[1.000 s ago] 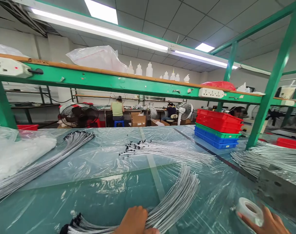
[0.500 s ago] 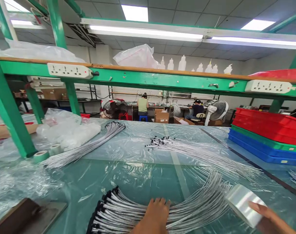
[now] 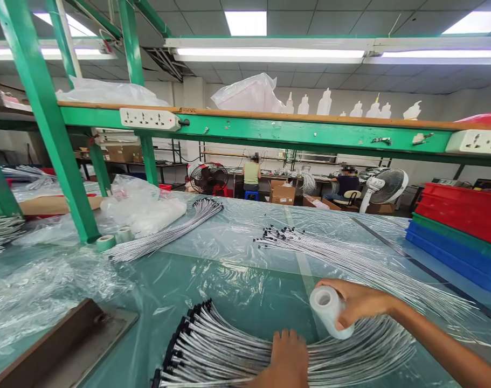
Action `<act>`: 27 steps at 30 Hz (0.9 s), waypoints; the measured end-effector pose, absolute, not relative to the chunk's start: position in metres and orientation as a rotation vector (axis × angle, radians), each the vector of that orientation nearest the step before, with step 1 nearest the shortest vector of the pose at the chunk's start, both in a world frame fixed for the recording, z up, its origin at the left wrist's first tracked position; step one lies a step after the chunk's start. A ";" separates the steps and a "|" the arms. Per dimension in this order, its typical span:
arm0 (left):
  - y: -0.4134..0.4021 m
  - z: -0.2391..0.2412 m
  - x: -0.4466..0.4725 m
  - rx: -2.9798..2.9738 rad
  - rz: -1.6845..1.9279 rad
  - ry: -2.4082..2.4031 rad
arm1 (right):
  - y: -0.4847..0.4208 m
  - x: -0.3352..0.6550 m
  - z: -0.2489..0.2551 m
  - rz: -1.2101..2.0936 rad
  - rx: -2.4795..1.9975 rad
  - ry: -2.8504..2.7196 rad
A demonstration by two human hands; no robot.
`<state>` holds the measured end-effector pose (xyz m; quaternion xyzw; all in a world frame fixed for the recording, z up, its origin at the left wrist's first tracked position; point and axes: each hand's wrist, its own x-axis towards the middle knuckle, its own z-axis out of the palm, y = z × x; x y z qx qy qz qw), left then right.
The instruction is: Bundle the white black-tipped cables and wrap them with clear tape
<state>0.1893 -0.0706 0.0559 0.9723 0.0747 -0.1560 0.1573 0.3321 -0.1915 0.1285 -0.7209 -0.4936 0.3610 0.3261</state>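
A thick bundle of grey-white cables [image 3: 229, 350] with black connectors at its left end curves across the near part of the table. My left hand [image 3: 288, 358] lies across the middle of this bundle, fingers closed over it and thumb hidden. Above the bundle's right part, my right hand [image 3: 352, 302] grips a roll of clear plastic film [image 3: 332, 312]. The roll is tilted, with the hole of its core facing me. Whether film is unwound from it I cannot tell.
Another loose cable bundle [image 3: 350, 258] lies beyond my right hand, and one more [image 3: 168, 231] at the back left. A brown metal angle piece [image 3: 63, 345] stands near left. Stacked trays [image 3: 459, 237] are at right; a green post [image 3: 59, 140] rises at left. Two people sit far behind.
My right hand has brought the film roll leftward and up, from beside the cables' right end to above the bundle, and turned it. My left hand stays on the bundle. The view has swung left.
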 end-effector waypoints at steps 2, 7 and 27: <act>-0.073 0.055 0.189 2.750 -0.421 0.230 | -0.182 0.334 0.127 1.005 -1.995 -1.377; -0.076 0.062 0.185 2.713 -0.409 0.260 | -0.167 0.329 0.128 1.109 -2.192 -1.582; -0.060 0.048 0.189 2.704 -0.428 0.119 | -0.163 0.313 0.107 1.386 -2.103 -1.823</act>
